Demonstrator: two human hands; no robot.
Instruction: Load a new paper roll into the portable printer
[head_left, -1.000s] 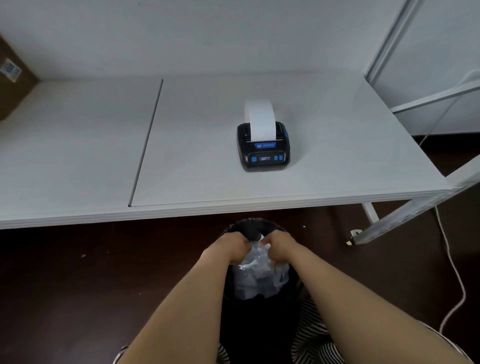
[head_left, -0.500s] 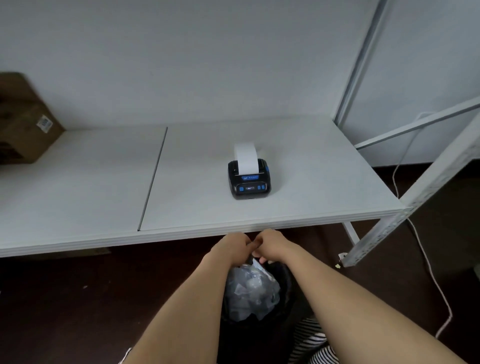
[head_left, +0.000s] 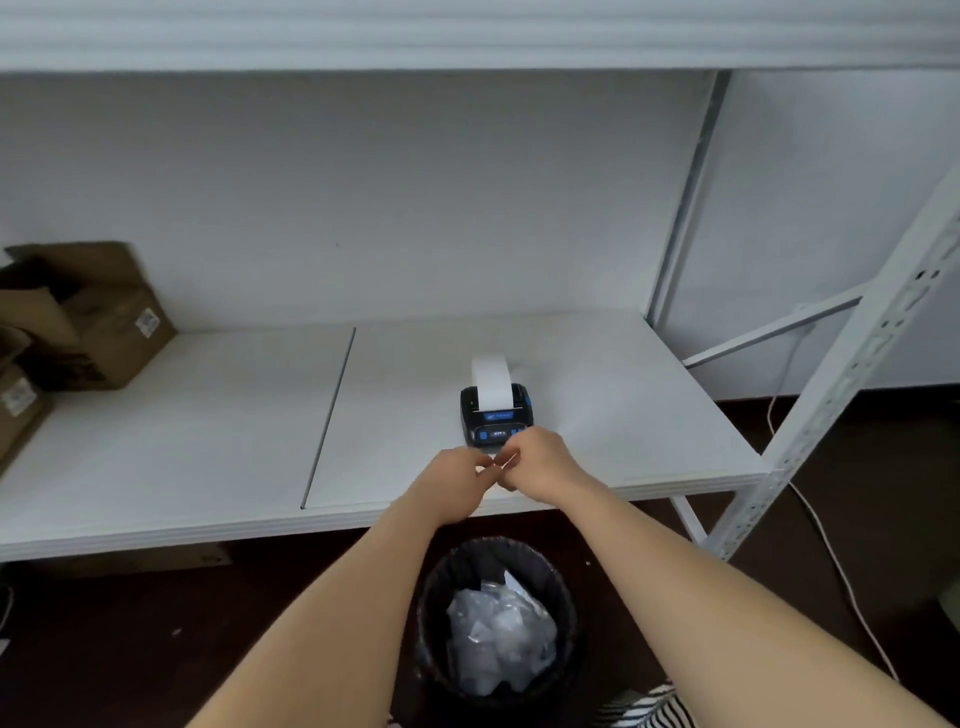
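The black portable printer (head_left: 493, 418) with blue buttons stands on the white shelf board (head_left: 208, 441), right of its middle. A strip of white paper (head_left: 491, 382) curls up out of its top. My left hand (head_left: 457, 480) and my right hand (head_left: 543, 462) hover over the board's front edge, just in front of the printer. Their loosely curled fingertips meet between them. I see nothing held in either hand. My right hand's knuckles cover the printer's front right corner.
A black waste bin (head_left: 498, 618) with crumpled clear plastic inside stands on the dark floor below the shelf edge. Brown cardboard boxes (head_left: 88, 317) sit at the far left. A white metal upright (head_left: 852, 384) rises at the right, with a white cable (head_left: 831, 551) beyond it.
Both hands have risen from the waste bin to the shelf's front edge by the printer. The crumpled plastic stays in the bin. The camera has tilted up and back.
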